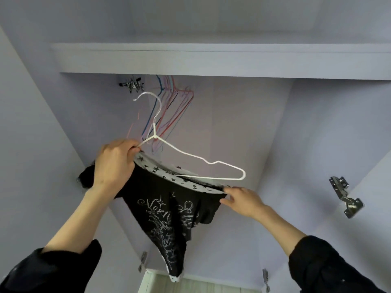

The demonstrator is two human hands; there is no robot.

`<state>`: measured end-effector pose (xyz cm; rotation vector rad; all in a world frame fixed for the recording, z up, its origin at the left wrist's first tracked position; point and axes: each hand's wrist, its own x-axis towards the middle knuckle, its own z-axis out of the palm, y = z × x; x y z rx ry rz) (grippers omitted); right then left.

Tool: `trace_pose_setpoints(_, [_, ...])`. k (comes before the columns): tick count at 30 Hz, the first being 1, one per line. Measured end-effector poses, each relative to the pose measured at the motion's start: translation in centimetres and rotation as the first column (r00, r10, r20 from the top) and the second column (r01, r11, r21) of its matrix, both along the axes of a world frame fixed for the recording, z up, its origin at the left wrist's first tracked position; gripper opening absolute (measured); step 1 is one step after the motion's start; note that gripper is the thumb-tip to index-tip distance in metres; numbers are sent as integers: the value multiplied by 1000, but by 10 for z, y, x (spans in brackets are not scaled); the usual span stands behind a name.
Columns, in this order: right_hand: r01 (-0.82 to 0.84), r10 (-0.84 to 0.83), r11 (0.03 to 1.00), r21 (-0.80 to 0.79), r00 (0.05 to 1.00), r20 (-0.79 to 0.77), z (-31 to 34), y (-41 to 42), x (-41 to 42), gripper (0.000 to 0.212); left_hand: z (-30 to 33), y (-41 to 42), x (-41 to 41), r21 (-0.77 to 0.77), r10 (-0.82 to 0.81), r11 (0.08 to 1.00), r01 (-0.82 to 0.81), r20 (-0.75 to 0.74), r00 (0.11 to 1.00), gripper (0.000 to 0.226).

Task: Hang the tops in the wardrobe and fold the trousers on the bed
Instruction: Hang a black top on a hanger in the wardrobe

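Left hand grips white hanger and black top collar together; right hand pinches collar's far end, stretching the neck open to seat the hanger's free shoulder.

White hanger and black printed top in both hands, before the open wardrobe.

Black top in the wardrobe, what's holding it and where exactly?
The left hand grips the black top at one end of its star-printed neckline, together with the white hanger arm; the right hand pinches the neckline's other end.
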<state>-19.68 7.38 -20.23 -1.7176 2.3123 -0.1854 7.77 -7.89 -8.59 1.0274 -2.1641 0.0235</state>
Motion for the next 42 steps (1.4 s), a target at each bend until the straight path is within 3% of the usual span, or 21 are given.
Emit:
trace_pose_setpoints(3, [19, -20, 998, -52, 999, -24, 18, 9, -24, 25, -14, 3, 3, 28, 46, 998, -49, 92, 995, 11])
trace_pose_setpoints(7, [-23, 20, 996, -86, 999, -37, 43, 15, -36, 25, -23, 7, -7, -15, 48, 999, -46, 158, 986, 9])
trace_pose_setpoints(15, [-206, 159, 954, -219, 964, -214, 79, 10, -16, 22, -26, 30, -50, 26, -98, 995, 97, 15, 995, 9])
trace_pose_setpoints(17, [-205, 170, 954, -220, 971, -168, 81, 10, -13, 18, -30, 31, -58, 87, -110, 990, 114, -51, 993, 11])
trace_pose_setpoints(21, [20, 55, 954, -299, 969, 243, 83, 19, -24, 10, -33, 31, -60, 169, -129, 973, 160, -179, 975, 12])
trace_pose_setpoints(22, [63, 35, 936, -346, 962, 270, 84, 19, -26, 10, -33, 32, -62, 173, -146, 968, 179, -189, 971, 12])
trace_pose_setpoints(26, [23, 83, 909, -417, 968, 236, 93, 5, -11, 27, -30, 42, -74, 165, -221, 952, 257, -209, 953, 11])
trace_pose_setpoints(29, [-5, 136, 925, -380, 938, 318, 95, -7, 12, 19, -26, 46, -83, 201, -264, 926, 320, -262, 928, 11])
trace_pose_setpoints(32, [77, 109, 915, -395, 897, 429, 91, -5, 12, 22, -24, 40, -80, 234, -278, 910, 342, -266, 923, 12])
trace_pose_setpoints(35, [139, 63, 897, -420, 900, 432, 93, 5, -1, 22, -26, 31, -70, 227, -254, 924, 307, -234, 938, 11])
trace_pose_setpoints(42, [144, 96, 852, -504, 902, 421, 97, 11, -8, 20, -33, 32, -82, 280, -397, 884, 373, 32, 917, 24])
